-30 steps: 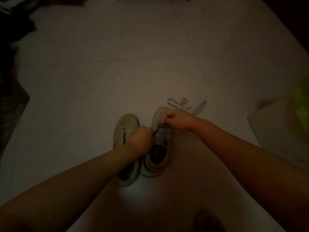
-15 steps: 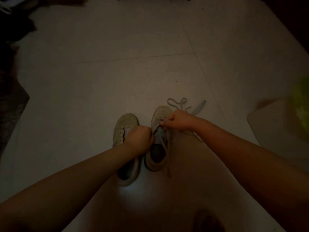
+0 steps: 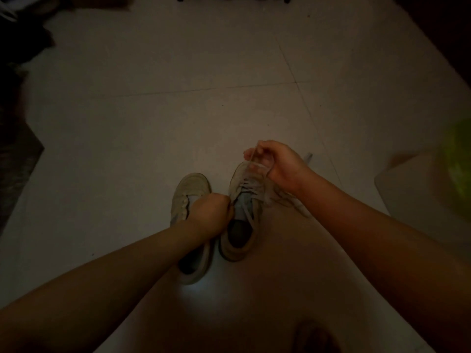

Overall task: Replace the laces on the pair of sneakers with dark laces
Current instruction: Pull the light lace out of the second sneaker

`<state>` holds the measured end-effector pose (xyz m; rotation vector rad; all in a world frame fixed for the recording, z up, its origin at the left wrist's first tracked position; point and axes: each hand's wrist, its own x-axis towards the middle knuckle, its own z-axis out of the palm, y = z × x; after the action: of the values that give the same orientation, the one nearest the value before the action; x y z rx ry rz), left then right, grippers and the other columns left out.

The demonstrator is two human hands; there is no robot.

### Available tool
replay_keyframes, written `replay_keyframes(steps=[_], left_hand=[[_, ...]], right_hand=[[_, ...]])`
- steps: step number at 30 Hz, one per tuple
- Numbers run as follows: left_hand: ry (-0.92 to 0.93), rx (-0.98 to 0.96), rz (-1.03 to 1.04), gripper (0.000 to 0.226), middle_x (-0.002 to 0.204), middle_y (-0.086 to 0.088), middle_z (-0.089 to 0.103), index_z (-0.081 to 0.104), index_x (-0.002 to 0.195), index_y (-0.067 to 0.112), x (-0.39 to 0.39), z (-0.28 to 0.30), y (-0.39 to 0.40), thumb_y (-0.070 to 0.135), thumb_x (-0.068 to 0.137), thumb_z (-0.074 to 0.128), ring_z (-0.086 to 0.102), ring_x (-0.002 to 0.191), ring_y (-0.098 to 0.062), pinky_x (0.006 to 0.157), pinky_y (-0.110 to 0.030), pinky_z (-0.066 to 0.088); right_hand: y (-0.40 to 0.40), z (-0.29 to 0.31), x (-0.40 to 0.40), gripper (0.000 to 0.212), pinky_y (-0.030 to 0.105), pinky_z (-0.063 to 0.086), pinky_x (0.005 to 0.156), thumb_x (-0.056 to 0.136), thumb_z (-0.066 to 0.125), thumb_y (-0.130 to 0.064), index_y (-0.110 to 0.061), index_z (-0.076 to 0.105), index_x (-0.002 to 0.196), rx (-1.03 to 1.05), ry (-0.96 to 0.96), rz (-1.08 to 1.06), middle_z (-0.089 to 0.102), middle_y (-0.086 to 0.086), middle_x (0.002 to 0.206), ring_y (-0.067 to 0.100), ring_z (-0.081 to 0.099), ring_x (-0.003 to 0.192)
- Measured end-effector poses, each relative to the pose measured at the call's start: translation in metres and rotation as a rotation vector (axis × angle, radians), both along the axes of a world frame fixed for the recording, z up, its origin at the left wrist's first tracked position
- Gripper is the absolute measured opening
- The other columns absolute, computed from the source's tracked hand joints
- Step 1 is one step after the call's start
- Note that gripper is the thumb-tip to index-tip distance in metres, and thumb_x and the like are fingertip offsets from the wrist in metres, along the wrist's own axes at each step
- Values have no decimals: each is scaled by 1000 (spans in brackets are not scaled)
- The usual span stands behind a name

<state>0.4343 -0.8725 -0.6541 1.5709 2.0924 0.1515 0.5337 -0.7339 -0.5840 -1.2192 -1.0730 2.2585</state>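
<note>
Hand (image 3: 275, 163) raised, pinching lace (image 3: 257, 166).

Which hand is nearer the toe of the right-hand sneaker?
The right hand. It hovers just above the toe of that sneaker, pinching the lace it has pulled up. The left hand sits farther back, at the sneaker's near side by the tongue.

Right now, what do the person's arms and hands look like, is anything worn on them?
Both arms are bare as far as the view shows: no sleeves, cuffs or gloves. The left hand and right hand are bare too. No watch, bracelet or ring shows, though the dim light could hide something small.
</note>
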Motion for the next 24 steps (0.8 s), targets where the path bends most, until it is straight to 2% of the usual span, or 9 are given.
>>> replay_keyframes(steps=[2,3,6,9,12,15,19,21,24], left_hand=[[14,4,-5,34,97,-14,66,62,95,7,0,0,0,32,98,40,62,87,-30,65,-31,41],[20,8,-8,34,98,-14,66,62,95,7,0,1,0,32,98,40,62,87,-30,66,-31,42],[24,16,-18,33,99,-15,65,62,96,7,0,0,0,32,97,41,62,90,-30,67,-31,41],[28,16,-21,32,100,-14,65,62,96,8,0,-1,0,33,96,42,62,90,-30,64,-28,37],[51,9,-19,33,101,-13,65,62,96,8,1,-1,0,33,97,41,62,90,-29,64,-29,38],[60,13,-10,32,103,-13,65,62,97,8,2,-1,0,33,97,41,62,92,-30,67,-30,42],[58,3,-9,32,101,-13,64,62,97,8,1,-1,0,32,97,41,62,91,-29,67,-30,41],[65,0,-13,32,101,-13,64,62,97,7,2,-1,0,32,97,41,62,90,-29,65,-31,39],[65,5,-22,32,102,-13,64,62,97,7,2,-1,1,33,96,42,62,91,-30,66,-31,42]], right_hand=[[-2,-5,0,34,29,41,57,94,39,-16,-12,37,60,-14,-93,4,51,-1,49,19,48,57],[-2,-10,1,34,29,37,54,93,42,-20,-12,38,61,135,-254,77,47,-3,47,18,43,54],[-6,-27,9,29,27,36,62,87,60,-38,-12,50,76,753,-723,494,44,-8,70,11,45,63],[-14,-36,10,24,26,35,68,86,62,-34,-16,47,82,966,-908,913,50,-1,85,16,53,82],[-16,-35,7,19,27,36,70,90,56,-30,-13,61,96,1118,-1100,1070,61,9,104,26,58,99],[-15,-28,3,20,24,34,69,92,53,-28,-14,64,100,1104,-943,908,62,5,103,20,57,93],[-7,-12,-2,15,24,43,70,90,58,-18,-17,62,76,688,-487,324,61,3,84,12,54,77],[-3,-7,-5,22,21,42,68,90,56,-12,-17,57,68,574,-418,170,56,-1,75,10,52,74],[-7,-6,-7,28,22,45,53,93,44,-7,-8,48,66,202,-222,30,53,4,60,13,56,56]])
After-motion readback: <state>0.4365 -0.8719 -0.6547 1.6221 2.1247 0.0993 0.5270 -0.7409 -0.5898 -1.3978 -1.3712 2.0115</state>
